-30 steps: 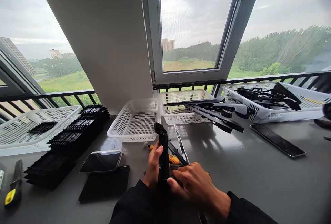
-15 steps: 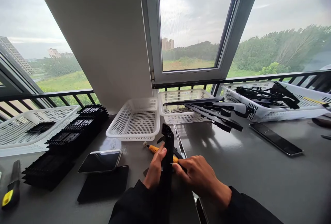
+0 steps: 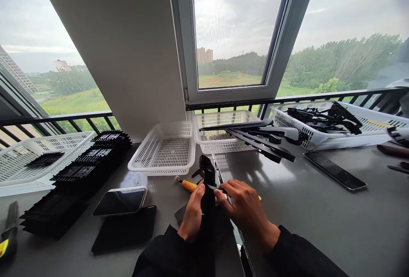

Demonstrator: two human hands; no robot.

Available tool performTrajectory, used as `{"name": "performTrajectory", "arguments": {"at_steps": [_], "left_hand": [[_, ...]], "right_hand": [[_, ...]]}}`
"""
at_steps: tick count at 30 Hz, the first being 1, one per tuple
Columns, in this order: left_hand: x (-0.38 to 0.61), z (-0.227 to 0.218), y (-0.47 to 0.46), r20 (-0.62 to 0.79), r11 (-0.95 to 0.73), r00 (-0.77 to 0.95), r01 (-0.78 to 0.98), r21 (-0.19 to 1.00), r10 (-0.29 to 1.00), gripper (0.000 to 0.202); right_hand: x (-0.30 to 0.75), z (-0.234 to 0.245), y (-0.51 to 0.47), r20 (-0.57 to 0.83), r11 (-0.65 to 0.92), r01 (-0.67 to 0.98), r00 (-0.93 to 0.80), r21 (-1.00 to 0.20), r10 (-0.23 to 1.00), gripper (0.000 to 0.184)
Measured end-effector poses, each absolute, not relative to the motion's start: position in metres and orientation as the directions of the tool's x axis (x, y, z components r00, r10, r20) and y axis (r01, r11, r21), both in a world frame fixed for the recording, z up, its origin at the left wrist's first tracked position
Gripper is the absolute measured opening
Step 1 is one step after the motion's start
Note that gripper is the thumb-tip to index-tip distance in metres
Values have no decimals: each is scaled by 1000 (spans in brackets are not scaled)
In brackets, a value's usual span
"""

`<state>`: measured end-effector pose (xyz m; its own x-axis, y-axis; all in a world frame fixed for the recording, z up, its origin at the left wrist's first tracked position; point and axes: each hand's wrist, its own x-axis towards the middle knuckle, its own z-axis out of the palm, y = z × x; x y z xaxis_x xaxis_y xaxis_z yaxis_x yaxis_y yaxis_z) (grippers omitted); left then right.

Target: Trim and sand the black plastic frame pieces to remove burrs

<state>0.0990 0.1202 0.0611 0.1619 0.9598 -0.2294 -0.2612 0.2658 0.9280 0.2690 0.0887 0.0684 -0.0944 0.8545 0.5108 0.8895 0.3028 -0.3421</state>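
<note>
My left hand [image 3: 192, 213] is closed around a long black plastic strip [image 3: 209, 217], which stands up toward the camera with its clipped end [image 3: 207, 164] at the top. Close on its right, my right hand [image 3: 246, 204] is closed on a small knife; only its short light blade [image 3: 211, 187] shows, lying against the strip's edge. A yellow bit peeks out beyond the right hand. Under the hands lie an orange-handled tool [image 3: 188, 186] with a round tip and a long shiny trim strip [image 3: 238, 238].
White baskets [image 3: 161, 168] line the window side; long black trims [image 3: 255, 140] rest across one, and another [image 3: 319, 140] holds black parts. Stacked black grids [image 3: 79, 174] stand left, near a phone [image 3: 119, 201] on a black slab [image 3: 124, 232]. Another phone [image 3: 335, 169] lies right.
My right hand has moved up along the strip, and the blade now touches it higher. My left hand keeps its grip. The view has shifted slightly.
</note>
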Motion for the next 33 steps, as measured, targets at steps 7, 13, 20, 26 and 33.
{"name": "performTrajectory", "arguments": {"at_steps": [7,13,20,26,33], "left_hand": [[98,61,129,-232,240,64,-346,907,971,48],[98,66,126,-203,216,74,-302,929,976,54],[99,82,117,-152,170,156,-106,980,976,76],[102,86,115,-111,149,281,-117,982,953,89],[102,88,115,-65,110,338,-115,987,939,84]], "right_hand": [[254,63,74,471,555,757,-372,-344,800,53],[264,71,76,292,329,851,-219,-409,931,56],[264,75,78,228,206,900,-124,-383,966,60],[261,75,77,220,194,904,-115,-380,969,59],[262,75,77,212,178,896,-97,-407,972,63]]}}
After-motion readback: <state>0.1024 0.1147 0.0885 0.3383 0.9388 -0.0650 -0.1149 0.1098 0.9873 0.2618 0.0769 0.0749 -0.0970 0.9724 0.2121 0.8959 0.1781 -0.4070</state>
